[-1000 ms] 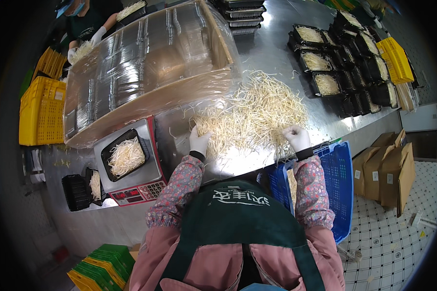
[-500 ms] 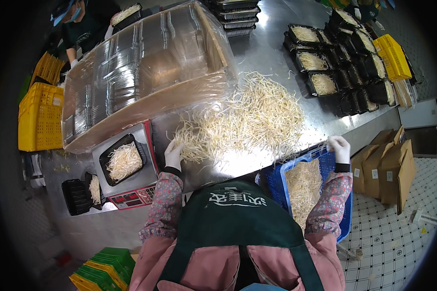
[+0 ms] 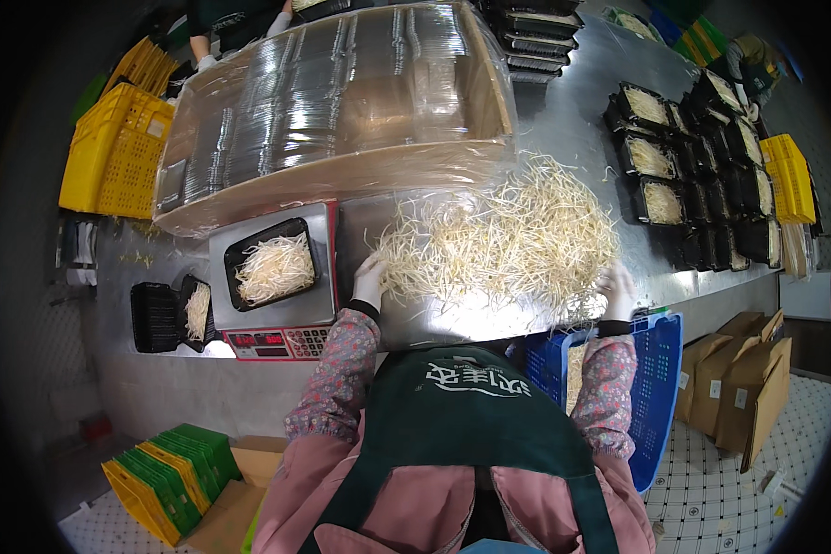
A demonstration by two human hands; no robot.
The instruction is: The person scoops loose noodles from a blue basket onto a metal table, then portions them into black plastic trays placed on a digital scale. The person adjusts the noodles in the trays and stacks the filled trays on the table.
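Sprouts, thin, pale and tangled, lie heaped on the shiny steel surface between our gloved hands: left hand and right hand rest spread apart on the pile's edges, gripping nothing.

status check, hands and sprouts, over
Left hand and right hand open, both on bean sprout pile. Part-filled tray on scale. Nothing blocking.

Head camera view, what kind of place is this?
Probably a food packing line. A pile of bean sprouts lies on a steel table, a black tray of sprouts sits on a scale, and rows of filled trays wait at the right.
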